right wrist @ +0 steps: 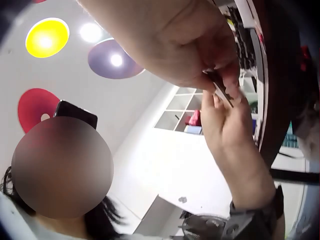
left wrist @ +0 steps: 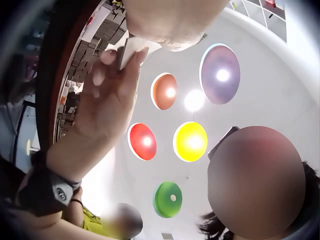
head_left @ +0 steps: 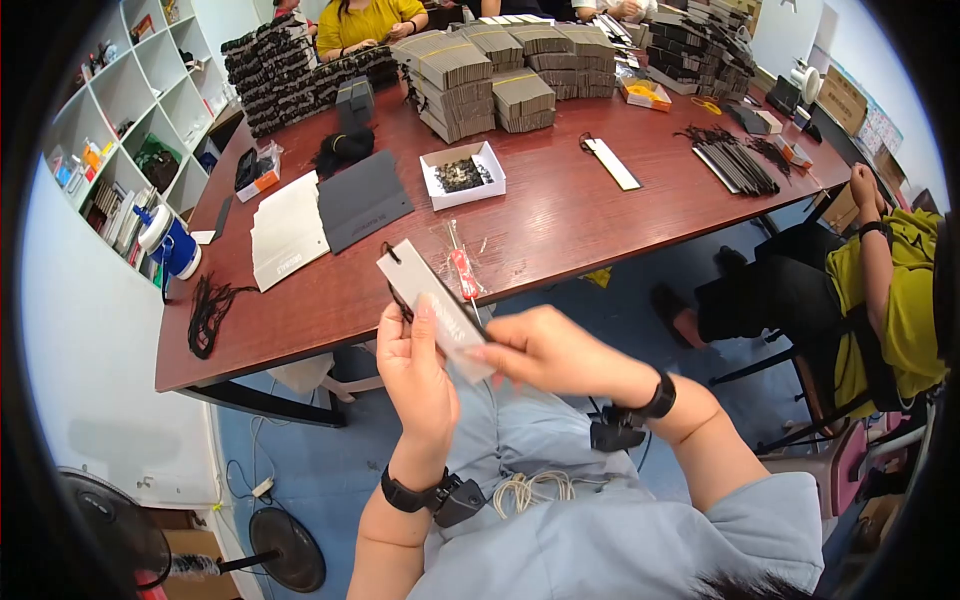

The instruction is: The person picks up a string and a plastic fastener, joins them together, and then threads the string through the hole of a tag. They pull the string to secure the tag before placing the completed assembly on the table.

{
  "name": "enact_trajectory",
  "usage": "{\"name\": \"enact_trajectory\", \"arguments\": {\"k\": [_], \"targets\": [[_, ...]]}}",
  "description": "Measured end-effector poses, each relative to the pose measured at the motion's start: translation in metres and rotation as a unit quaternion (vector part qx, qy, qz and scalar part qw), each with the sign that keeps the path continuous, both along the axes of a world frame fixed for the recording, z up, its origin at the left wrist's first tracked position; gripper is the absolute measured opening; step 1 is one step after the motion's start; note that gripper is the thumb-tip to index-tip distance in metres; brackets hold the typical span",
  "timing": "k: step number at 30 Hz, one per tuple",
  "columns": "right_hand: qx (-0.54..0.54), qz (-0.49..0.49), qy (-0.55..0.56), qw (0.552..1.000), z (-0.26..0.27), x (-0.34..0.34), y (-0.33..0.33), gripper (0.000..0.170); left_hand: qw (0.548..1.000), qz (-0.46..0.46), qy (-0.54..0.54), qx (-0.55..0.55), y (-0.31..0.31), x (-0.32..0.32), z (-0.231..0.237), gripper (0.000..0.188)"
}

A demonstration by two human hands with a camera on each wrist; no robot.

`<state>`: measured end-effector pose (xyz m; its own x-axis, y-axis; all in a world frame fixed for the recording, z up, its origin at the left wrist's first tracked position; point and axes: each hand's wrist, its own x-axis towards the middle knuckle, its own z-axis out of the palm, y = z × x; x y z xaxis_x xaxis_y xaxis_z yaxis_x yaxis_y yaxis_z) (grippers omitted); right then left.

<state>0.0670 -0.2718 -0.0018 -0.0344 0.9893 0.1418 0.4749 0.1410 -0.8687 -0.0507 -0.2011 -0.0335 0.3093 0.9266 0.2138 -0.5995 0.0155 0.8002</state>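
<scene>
A grey-white hang tag (head_left: 405, 268) with pale lettering and a black cord loop at its upper end slants between my hands, above my lap. My left hand (head_left: 420, 375) grips its left side, thumb lying across the front. At the lower end, my right hand (head_left: 555, 350) pinches it between thumb and fingers, slightly blurred. The right wrist view shows the tag (right wrist: 223, 95) edge-on between both hands. Just beyond them, a red-handled tool (head_left: 463, 272) lies near the table's front edge on clear plastic.
On the dark red table (head_left: 540, 225) stand a white box (head_left: 497, 200) of small black pieces and tall bundles of grey tags (head_left: 450, 95). White sheets (head_left: 285, 235), a dark sheet (head_left: 365, 205) and black cords (head_left: 210, 315) lie leftward. Another person (head_left: 905, 300) sits at the right.
</scene>
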Motion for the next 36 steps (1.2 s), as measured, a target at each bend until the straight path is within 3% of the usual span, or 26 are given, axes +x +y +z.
{"name": "enact_trajectory", "arguments": {"k": [4,8,11,13,14,16,18,20,23,28,30,32,34,36], "targets": [[-0.060,-0.102,-0.052,0.992,0.013,0.065,0.018,0.028,0.997,0.030,0.075,-0.002,0.005,-0.011,0.000,0.021],[-0.069,-0.214,-0.160,0.961,0.015,0.169,0.044,0.031,0.995,0.043,0.085,-0.001,0.012,-0.027,-0.014,0.019],[-0.134,-0.225,-0.182,0.948,0.003,0.232,0.055,0.038,0.995,0.044,0.088,-0.023,0.016,-0.031,-0.020,0.018],[-0.166,-0.307,-0.485,0.802,-0.006,0.249,0.059,0.052,0.995,0.038,0.094,-0.026,0.018,-0.034,-0.023,0.017],[-0.165,-0.304,-0.486,0.803,-0.009,0.251,0.059,0.052,0.994,0.030,0.100,-0.028,0.019,-0.035,-0.025,0.017],[-0.148,-0.383,-0.515,0.752,-0.020,0.243,0.058,0.060,0.993,0.034,0.110,-0.026,0.021,-0.036,-0.027,0.017],[-0.145,-0.373,-0.508,0.763,-0.025,0.230,0.058,0.060,0.991,0.042,0.128,-0.025,0.022,-0.039,-0.029,0.017],[-0.012,-0.399,-0.527,0.750,-0.039,0.233,0.060,0.048,0.990,0.030,0.139,-0.014,0.024,-0.041,-0.029,0.016],[-0.014,-0.413,-0.521,0.747,-0.053,0.251,0.064,0.027,0.992,0.036,0.124,-0.010,0.026,-0.047,-0.027,0.015],[0.014,-0.423,-0.561,0.711,-0.062,0.296,0.047,0.032,0.975,0.106,0.189,0.060,0.062,-0.076,-0.025,0.016],[0.017,-0.435,-0.553,0.710,-0.062,0.293,0.041,0.038,0.947,0.184,0.238,0.111,0.085,-0.090,-0.023,0.014],[0.126,-0.427,-0.549,0.708,-0.061,0.283,0.037,0.042,0.834,0.298,0.402,0.232,0.121,-0.111,-0.027,0.014],[0.126,-0.427,-0.526,0.725,-0.053,0.248,0.037,0.042,0.726,0.342,0.505,0.317,0.146,-0.122,-0.017,0.018],[0.215,-0.371,-0.459,0.778,-0.051,0.219,0.035,0.039,0.703,0.321,0.547,0.321,0.167,-0.126,-0.012,0.023]]}}
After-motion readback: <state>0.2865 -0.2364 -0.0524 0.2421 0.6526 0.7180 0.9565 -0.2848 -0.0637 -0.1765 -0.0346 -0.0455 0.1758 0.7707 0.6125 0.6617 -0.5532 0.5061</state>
